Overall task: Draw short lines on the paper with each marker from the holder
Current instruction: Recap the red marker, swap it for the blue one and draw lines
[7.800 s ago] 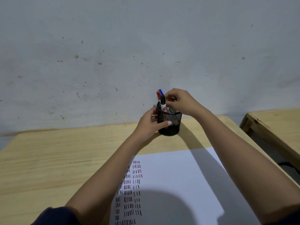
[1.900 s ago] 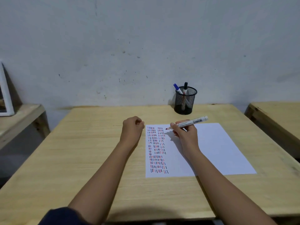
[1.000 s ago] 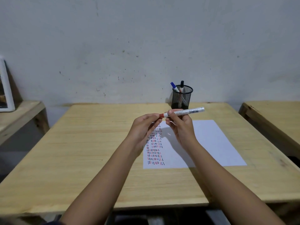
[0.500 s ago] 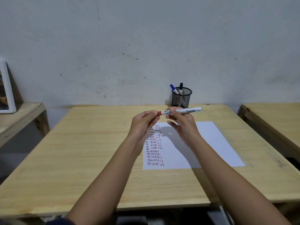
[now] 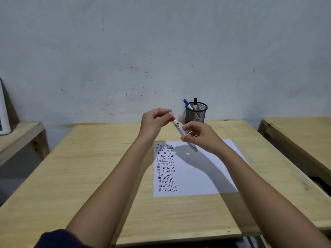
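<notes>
Both hands hold a white marker with a red cap (image 5: 179, 128) in the air above the far edge of the paper (image 5: 200, 174). My left hand (image 5: 155, 120) pinches its red capped end. My right hand (image 5: 200, 136) grips the lower part of the barrel. The marker slants from upper left to lower right. The white paper lies on the wooden table (image 5: 86, 167) and carries columns of short red, blue and black lines along its left side. A black mesh holder (image 5: 196, 114) stands at the table's far edge with a blue marker (image 5: 187, 104) and a black marker (image 5: 195, 103) in it.
A grey wall rises right behind the table. A second wooden table (image 5: 300, 138) stands to the right across a narrow gap. A low wooden bench (image 5: 19, 138) with a white frame leaning on it stands at the left.
The marker has tilted from nearly level to a steep slant. My left hand has risen with the capped end, and my right hand has slid lower along the barrel.
</notes>
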`<state>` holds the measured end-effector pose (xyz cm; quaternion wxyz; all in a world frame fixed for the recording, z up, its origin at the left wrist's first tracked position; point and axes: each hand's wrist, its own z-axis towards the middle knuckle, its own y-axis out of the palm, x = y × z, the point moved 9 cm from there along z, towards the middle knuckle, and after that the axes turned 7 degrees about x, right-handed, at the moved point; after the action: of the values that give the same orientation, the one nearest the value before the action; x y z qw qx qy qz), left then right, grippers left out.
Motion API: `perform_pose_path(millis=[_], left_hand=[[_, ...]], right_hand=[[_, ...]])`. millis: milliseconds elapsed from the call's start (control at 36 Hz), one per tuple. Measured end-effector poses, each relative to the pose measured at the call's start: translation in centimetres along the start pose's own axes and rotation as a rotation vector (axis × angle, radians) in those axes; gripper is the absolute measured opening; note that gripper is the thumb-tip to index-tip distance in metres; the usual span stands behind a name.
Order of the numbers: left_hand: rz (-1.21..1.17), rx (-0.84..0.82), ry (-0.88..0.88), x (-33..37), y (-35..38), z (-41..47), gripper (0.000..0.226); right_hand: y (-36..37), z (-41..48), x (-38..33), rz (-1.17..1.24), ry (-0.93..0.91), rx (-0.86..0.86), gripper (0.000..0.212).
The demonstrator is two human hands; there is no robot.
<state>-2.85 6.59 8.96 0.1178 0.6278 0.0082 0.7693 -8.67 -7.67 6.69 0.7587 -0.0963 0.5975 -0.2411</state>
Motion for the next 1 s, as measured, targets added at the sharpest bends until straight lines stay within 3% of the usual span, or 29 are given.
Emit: perform_pose_path(millis=[278, 361, 556, 611, 639, 694, 806, 1000], left_hand=[[0.225, -0.069, 0.102, -0.5, 3.5, 3.0, 0.015], [0.346, -0.058, 0.127, -1.5, 3.9, 4.8, 0.013], [0.537, -0.204, -0.029, -7.4, 6.5, 8.3, 0.048], [0.564, -0.231, -0.061, -8.9, 7.3, 9.1, 0.031], [0.566, -0.236, -0.060, -9.3, 7.6, 9.5, 0.023], [0.503, -0.250, -0.049, -10.1, 8.5, 10.1, 0.037], [0.384, -0.268, -0.062, -11.2, 9.5, 10.5, 0.037], [0.319, -0.243, -0.033, -12.6, 10.1, 11.3, 0.058]], right_hand=[[-3.1, 2.6, 0.9, -0.090, -0.028, 0.097, 0.016], [-6.1, 4.0, 0.6, -0.083, -0.074, 0.230, 0.017], [-13.1, 7.9, -0.3, 0.038, -0.211, 0.602, 0.018], [-13.8, 9.3, 0.4, 0.021, -0.205, 0.636, 0.017], [-13.8, 10.0, 0.9, 0.008, -0.194, 0.633, 0.017], [-13.3, 11.2, 2.2, -0.006, -0.158, 0.596, 0.018], [-11.2, 13.2, 4.5, -0.044, -0.090, 0.458, 0.018], [-8.1, 14.3, 5.7, -0.201, -0.098, 0.236, 0.022]])
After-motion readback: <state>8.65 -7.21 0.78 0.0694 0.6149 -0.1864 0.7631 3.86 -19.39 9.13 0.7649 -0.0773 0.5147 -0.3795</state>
